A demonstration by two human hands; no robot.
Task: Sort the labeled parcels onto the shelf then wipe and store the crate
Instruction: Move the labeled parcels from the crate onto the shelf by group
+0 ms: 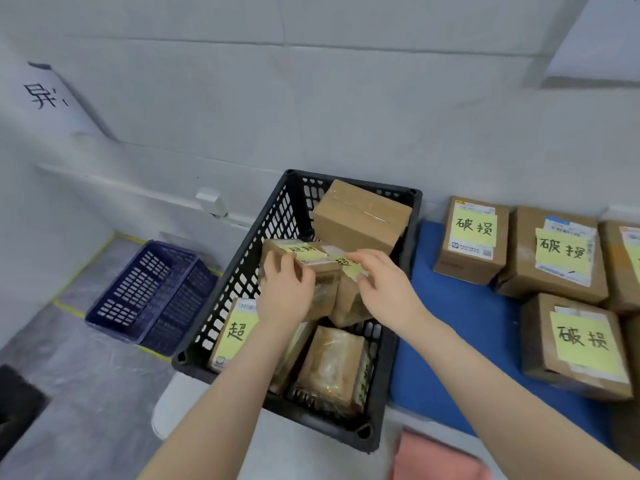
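Note:
A black slatted crate (242, 271) stands on a white surface and holds several cardboard parcels, some with yellow handwritten labels. My left hand (285, 289) grips a small brown parcel (322, 271) at the crate's middle. My right hand (384, 289) grips a second labelled parcel (349, 306) right beside it. A plain taped box (360, 216) leans at the crate's far end. Another yellow-labelled parcel (235, 334) lies under my left forearm, and a tape-wrapped parcel (332, 368) lies at the near end.
Several yellow-labelled boxes (472, 237) sit on a blue mat (467, 323) to the right. A pink cloth (436, 459) lies at the near edge. A dark blue crate (152, 292) sits on the floor at left. A white wall stands behind.

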